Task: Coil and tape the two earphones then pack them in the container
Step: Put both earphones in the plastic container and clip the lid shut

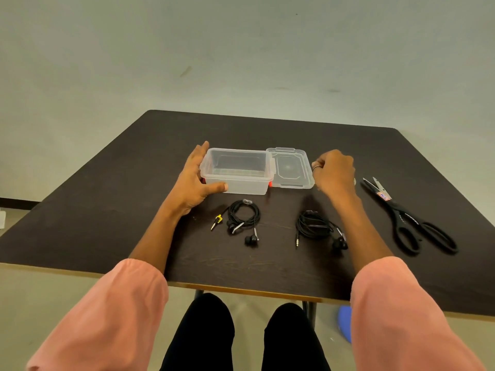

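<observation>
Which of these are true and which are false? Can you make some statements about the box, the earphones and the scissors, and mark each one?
1. The clear container has nothing in it. True.
2. Both earphones are packed in the container. False: the left earphone coil and the right earphone coil lie on the table in front of it.
3. The lid lies beside the container, on its right. True.
4. The right hand holds the scissors. False: the scissors lie on the table, apart from that hand.
5. The left hand touches the container's left end. True.
</observation>
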